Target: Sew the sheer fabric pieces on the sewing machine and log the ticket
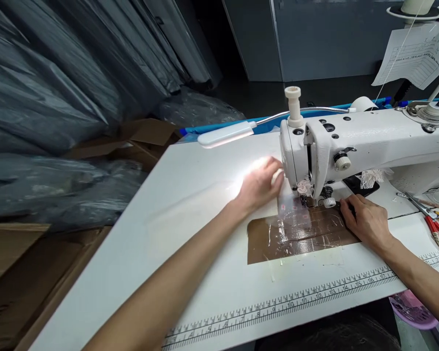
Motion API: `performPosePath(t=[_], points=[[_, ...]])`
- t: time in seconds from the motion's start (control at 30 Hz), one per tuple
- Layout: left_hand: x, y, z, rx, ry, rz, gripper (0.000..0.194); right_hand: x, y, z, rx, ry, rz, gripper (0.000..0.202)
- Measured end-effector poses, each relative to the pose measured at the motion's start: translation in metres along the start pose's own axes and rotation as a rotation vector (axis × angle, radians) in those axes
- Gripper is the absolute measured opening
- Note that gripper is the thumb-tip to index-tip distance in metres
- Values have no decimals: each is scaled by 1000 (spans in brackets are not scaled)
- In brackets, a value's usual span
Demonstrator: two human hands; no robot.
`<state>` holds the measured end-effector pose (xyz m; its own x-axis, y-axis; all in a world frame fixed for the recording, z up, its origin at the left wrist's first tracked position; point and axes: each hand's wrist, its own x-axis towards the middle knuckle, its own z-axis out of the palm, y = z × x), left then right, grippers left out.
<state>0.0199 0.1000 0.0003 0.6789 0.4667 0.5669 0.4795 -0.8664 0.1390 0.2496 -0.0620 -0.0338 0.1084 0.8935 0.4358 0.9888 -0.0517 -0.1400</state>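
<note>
A white sewing machine point(380, 136) stands on the white table point(197, 195). My left hand point(260, 184) is beside the left side of the machine head, brightly lit, its fingers curled; whether something thin is between them I cannot make out. My right hand point(366, 219) rests to the right of the needle area, fingers bent down at the edge of the brown tape patch point(267, 241). Nothing shows clearly under its fingertips. A small lacy bit point(304, 187) hangs near the needle, and clear film point(292, 212) lies below it.
A lamp point(227, 135) on a bendy neck reaches over the table. Scissors point(420, 204) and red-handled tools point(437, 234) lie at the right. White lace point(369, 179) sits behind my right hand. Boxes point(40, 273) and plastic-covered goods point(58, 73) stand left. A ruler strip point(292, 307) runs along the front.
</note>
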Motion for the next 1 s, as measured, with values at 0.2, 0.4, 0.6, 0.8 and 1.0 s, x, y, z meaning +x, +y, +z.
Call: performPosePath(t=[0.2,0.4,0.6,0.8,1.0], points=[[-52,28,-10,-89,-110,353,15,-1,-3,-6,-73,99,-126,33],[-53,35,-16,-153,-27,307,18,16,-11,-17,453,-84,-164,20],[-54,50,-8,-286,-123,281,19,44,-28,-11,578,-404,-106,15],[-56,48,-2,-254,-119,243,21,35,-29,1,576,-359,-87,16],[-56,54,-6,-298,-148,66,18,28,-27,0,567,-325,-162,17]])
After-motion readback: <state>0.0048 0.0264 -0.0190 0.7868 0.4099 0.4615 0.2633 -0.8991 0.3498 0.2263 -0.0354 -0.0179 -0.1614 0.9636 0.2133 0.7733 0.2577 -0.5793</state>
